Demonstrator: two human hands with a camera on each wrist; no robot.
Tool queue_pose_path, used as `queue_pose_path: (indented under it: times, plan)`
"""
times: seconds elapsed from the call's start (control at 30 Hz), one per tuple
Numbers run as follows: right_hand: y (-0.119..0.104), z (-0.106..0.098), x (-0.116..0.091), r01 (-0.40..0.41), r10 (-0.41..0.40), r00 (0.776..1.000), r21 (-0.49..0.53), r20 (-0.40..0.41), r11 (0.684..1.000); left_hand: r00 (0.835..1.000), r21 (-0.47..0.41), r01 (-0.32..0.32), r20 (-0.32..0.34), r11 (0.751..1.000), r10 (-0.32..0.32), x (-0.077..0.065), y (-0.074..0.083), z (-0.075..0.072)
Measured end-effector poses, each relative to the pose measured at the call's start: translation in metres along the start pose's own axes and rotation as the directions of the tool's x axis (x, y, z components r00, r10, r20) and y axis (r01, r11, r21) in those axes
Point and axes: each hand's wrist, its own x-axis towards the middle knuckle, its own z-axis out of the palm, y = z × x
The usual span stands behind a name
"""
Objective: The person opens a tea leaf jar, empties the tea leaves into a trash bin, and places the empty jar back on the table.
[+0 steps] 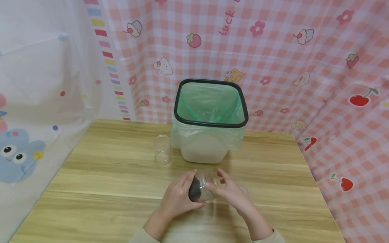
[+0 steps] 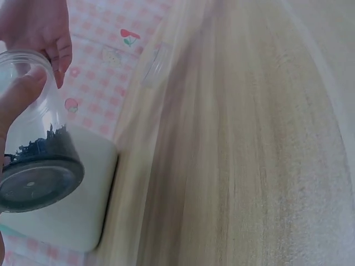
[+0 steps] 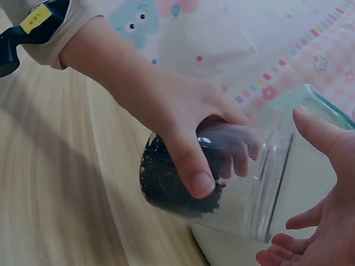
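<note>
My left hand point(image 1: 178, 195) grips a clear plastic jar point(image 1: 195, 190) around its side. Tilted nearly onto its side, the jar has its open mouth toward my right hand point(image 1: 232, 192). Dark loose flakes point(image 3: 177, 174), perhaps tea leaves, fill the base end in the right wrist view. There, the left thumb presses on the jar wall. My right hand has loosely spread fingers beside the jar's mouth and holds nothing. In the left wrist view, a clear lid-like piece point(image 2: 157, 65) lies on the table, partly hidden by my right hand in the head view.
A white bin point(image 1: 203, 148) with a green bag point(image 1: 209, 133) under a black rim point(image 1: 212, 125) stands behind the hands. An upright clear cup point(image 1: 162, 148) is left of it. The wooden table point(image 1: 106, 189) meets patterned curtains point(image 1: 212, 57) at the back.
</note>
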Motion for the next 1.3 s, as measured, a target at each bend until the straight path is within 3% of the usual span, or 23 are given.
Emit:
queue_pose_path:
  times: [0.2, 0.37, 0.47, 0.7, 0.8, 0.9, 1.0, 1.07, 1.2, 1.23, 1.3]
  plan:
    - [-0.001, 0.004, 0.0, 0.036, -0.036, 0.999, -0.002, 0.027, 0.999, 0.999, -0.034, 0.002, 0.036, 0.999, 0.0, 0.0, 0.002, -0.002]
    - [0.001, -0.003, 0.0, 0.149, -0.143, 0.984, -0.047, 0.104, 0.988, 0.996, -0.108, 0.043, 0.082, 0.993, -0.034, 0.001, 0.002, -0.007]
    - [0.003, -0.011, 0.0, 0.255, -0.237, 0.954, -0.08, 0.181, 0.964, 0.993, -0.152, 0.057, 0.11, 0.987, -0.041, 0.002, 0.003, -0.01]
    - [0.005, -0.023, -0.002, 0.472, -0.422, 0.845, -0.087, 0.327, 0.877, 0.987, -0.211, 0.056, 0.16, 0.976, -0.023, 0.004, 0.005, -0.017]
    - [0.006, -0.025, -0.002, 0.508, -0.448, 0.821, -0.093, 0.354, 0.856, 0.984, -0.22, 0.064, 0.178, 0.973, -0.025, 0.004, 0.005, -0.017]
    - [0.007, -0.025, -0.002, 0.514, -0.452, 0.813, -0.089, 0.367, 0.853, 0.98, -0.219, 0.073, 0.194, 0.973, -0.03, 0.004, 0.005, -0.018]
    - [0.007, -0.026, -0.003, 0.481, -0.436, 0.826, -0.041, 0.357, 0.876, 0.978, -0.226, 0.094, 0.201, 0.97, -0.049, 0.004, 0.005, -0.018]
    - [0.006, -0.026, -0.004, 0.412, -0.387, 0.867, -0.016, 0.313, 0.911, 0.982, -0.218, 0.098, 0.181, 0.971, -0.059, 0.003, 0.005, -0.017]
    - [0.001, -0.02, -0.006, 0.222, -0.224, 0.968, 0.03, 0.113, 0.975, 0.993, -0.166, 0.077, 0.097, 0.983, -0.061, 0.002, 0.004, -0.014]
    - [-0.001, -0.018, -0.007, 0.169, -0.171, 0.984, 0.027, 0.056, 0.985, 0.995, -0.146, 0.071, 0.076, 0.987, -0.061, 0.002, 0.004, -0.013]
    - [-0.005, -0.013, -0.007, 0.103, -0.103, 0.994, 0.016, -0.026, 0.995, 0.998, -0.111, 0.055, 0.039, 0.992, -0.051, 0.002, 0.004, -0.012]
